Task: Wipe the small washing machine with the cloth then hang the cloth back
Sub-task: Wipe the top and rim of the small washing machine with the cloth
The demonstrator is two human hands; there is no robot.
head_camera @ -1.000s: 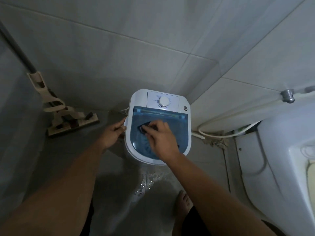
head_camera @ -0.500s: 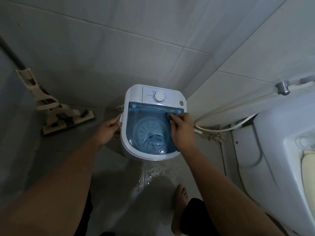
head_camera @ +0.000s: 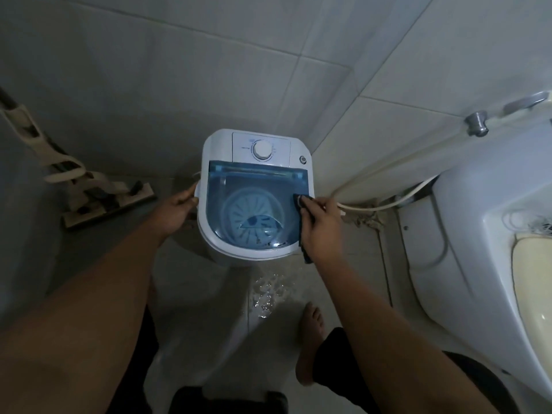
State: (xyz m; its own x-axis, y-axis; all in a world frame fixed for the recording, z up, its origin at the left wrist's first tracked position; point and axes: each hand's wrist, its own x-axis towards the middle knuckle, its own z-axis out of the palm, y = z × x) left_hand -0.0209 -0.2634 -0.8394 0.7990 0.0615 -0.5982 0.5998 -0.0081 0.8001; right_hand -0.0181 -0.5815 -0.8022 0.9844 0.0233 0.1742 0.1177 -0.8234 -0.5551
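The small white washing machine (head_camera: pixel 218 144) stands on the floor in the tiled corner, with a blue see-through lid (head_camera: pixel 254 210) and a round dial (head_camera: pixel 262 150) on top. My right hand (head_camera: pixel 321 227) presses a dark cloth (head_camera: pixel 305 254) against the lid's right edge; most of the cloth is hidden under the palm, with one end hanging below the rim. My left hand (head_camera: pixel 176 212) grips the machine's left side rim, thumb on top.
A mop head (head_camera: pixel 98 201) leans against the left wall. A white toilet (head_camera: pixel 478 240) fills the right side, with hoses (head_camera: pixel 385 204) running along the wall behind it. Water is puddled on the floor (head_camera: pixel 265 294) in front of the machine, near my bare foot (head_camera: pixel 309 339).
My right hand slid the cloth from the middle of the lid to its upper right, then down along the right edge. The left hand kept its grip on the left rim.
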